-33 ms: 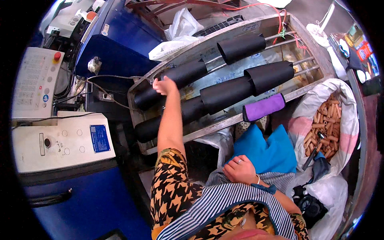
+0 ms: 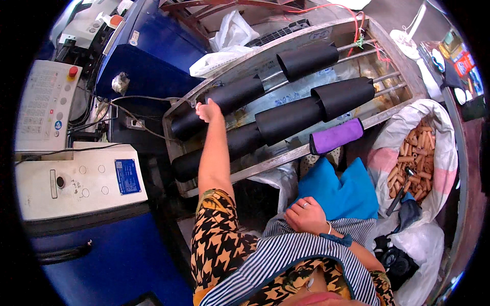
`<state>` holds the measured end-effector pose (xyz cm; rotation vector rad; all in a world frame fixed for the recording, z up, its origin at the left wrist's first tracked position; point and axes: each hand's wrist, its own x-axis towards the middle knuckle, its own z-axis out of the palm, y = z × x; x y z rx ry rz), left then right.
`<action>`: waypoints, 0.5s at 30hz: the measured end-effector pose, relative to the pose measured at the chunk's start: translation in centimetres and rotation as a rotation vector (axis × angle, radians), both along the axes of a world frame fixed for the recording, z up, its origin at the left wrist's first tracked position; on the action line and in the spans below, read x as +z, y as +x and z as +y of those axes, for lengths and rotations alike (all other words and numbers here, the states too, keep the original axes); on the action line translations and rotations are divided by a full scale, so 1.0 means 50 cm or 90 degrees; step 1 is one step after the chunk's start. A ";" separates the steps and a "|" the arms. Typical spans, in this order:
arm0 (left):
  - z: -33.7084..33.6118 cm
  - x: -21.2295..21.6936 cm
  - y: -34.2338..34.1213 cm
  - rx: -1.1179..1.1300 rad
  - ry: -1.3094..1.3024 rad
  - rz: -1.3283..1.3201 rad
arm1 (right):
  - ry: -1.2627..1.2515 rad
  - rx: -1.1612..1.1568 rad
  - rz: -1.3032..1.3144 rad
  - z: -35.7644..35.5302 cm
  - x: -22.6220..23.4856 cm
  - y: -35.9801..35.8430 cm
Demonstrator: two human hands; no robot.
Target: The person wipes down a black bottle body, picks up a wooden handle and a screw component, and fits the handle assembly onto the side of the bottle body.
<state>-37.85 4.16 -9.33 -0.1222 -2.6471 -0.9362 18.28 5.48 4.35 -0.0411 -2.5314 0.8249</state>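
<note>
My left arm reaches over a long metal tray (image 2: 240, 179). My left hand (image 2: 207, 110) is closed, its fingers curled over a black curved sheet (image 2: 237, 94) lying on the far pair of metal rods. Whether the fingers pinch the sheet's edge or something small, I cannot make out. Close by, other black curved sheets (image 2: 291, 120) lie along the near pair of rods, some overlapping end to end. My right hand (image 2: 306, 214) rests on my striped apron, beside a blue cloth (image 2: 332, 191). Its fingers are curled in, with nothing visible in them.
A purple cloth with black trim (image 2: 337, 136) hangs over the tray's near edge. To the right, a white sack (image 2: 444, 153) holds many brown tubes (image 2: 416, 158) and a tool. On the left stand a control panel (image 2: 43, 107) with a red button and blue machine cabinets (image 2: 107, 255).
My left hand and forearm have shifted very slightly to the left over the black sheet. My right hand stays on the apron.
</note>
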 end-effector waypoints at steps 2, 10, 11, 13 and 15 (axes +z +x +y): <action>-0.023 -0.015 -0.032 -0.122 0.038 -0.120 | -0.007 0.010 0.004 -0.002 0.003 -0.004; 0.131 -0.032 0.100 -0.313 0.232 -0.424 | 0.020 0.004 -0.033 -0.016 0.005 -0.020; 0.167 -0.030 0.129 -0.285 0.254 -0.466 | 0.024 -0.005 -0.035 -0.013 0.004 -0.020; 0.230 0.008 0.183 -0.195 0.336 -0.587 | 0.030 -0.030 -0.038 -0.009 0.003 -0.019; 0.180 -0.021 0.128 -0.195 0.319 -0.452 | 0.025 0.001 -0.009 -0.013 0.013 -0.018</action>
